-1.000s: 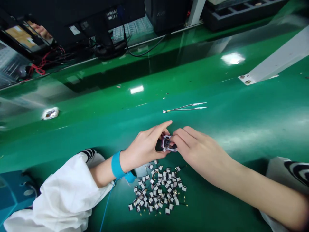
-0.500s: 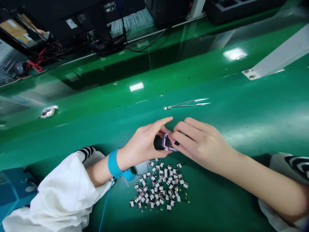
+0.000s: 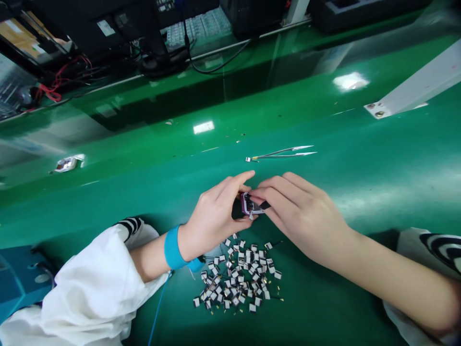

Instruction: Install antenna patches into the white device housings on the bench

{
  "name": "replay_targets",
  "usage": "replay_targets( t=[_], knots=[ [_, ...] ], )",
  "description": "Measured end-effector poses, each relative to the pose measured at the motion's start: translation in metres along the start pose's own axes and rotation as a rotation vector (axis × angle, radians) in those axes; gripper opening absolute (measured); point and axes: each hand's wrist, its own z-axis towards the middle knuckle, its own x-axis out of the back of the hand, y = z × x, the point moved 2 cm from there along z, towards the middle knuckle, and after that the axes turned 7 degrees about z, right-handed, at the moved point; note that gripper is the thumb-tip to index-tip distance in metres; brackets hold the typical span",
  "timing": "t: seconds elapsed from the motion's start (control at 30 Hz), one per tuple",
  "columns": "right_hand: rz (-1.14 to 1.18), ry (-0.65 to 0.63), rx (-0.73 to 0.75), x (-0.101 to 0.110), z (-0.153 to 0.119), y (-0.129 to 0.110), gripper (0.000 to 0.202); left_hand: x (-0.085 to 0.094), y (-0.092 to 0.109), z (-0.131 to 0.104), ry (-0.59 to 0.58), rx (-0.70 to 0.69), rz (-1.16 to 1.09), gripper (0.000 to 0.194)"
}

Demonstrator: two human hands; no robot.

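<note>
My left hand (image 3: 212, 206) is closed round a small purple-rimmed device housing (image 3: 245, 203), gripping it between thumb and fingers. The housing is open on top, and dark electronic parts show inside. My right hand (image 3: 306, 211) is closed at the right side of the housing. A small black piece (image 3: 265, 205) sticks out between its thumb and fingers; the rest of that piece is hidden. Below the hands lies a pile of small black-and-white parts with short leads (image 3: 236, 283). A blue wrist strap (image 3: 174, 247) with a cord is round my left wrist.
Beyond the hands, tweezers (image 3: 281, 153) lie on the green mat, a small white-and-black part (image 3: 248, 159) at their near end. Another open housing (image 3: 66, 164) lies at left. A white metal bracket (image 3: 414, 84) stands at right. A monitor stand (image 3: 162, 62) and cables are behind.
Both hands stay at the housing, which has tilted slightly. My right fingers have shifted a little, and more of the small black piece shows. The view has moved slightly.
</note>
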Motion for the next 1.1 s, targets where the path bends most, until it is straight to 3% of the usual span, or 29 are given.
replay_targets(
  t=[0.2, 0.37, 0.47, 0.6, 0.7, 0.83, 1.1],
  knots=[
    [0.352, 0.100, -0.049, 0.000, 0.002, 0.013, 0.006, 0.001, -0.001, -0.001, 0.013, 0.055, -0.235, 0.066],
    [0.445, 0.163, -0.078, -0.003, 0.001, 0.018, 0.007, 0.001, -0.003, -0.002, 0.024, 0.068, -0.341, 0.061],
    [0.413, 0.151, -0.071, -0.009, -0.002, 0.019, 0.001, -0.004, -0.007, -0.003, 0.020, 0.085, -0.348, 0.058],
    [0.305, 0.033, -0.013, -0.022, -0.006, 0.024, 0.007, -0.014, -0.015, 0.000, -0.043, 0.170, -0.385, 0.053],
    [0.237, 0.023, 0.022, -0.027, -0.005, 0.028, 0.010, -0.017, -0.020, 0.004, -0.103, 0.213, -0.452, 0.056],
    [0.202, 0.049, 0.073, -0.028, -0.002, 0.028, 0.007, -0.018, -0.023, 0.006, -0.134, 0.230, -0.456, 0.057],
    [0.005, -0.084, 0.122, -0.024, 0.007, 0.020, 0.007, -0.019, -0.024, 0.005, -0.146, 0.226, -0.480, 0.058]
  ],
)
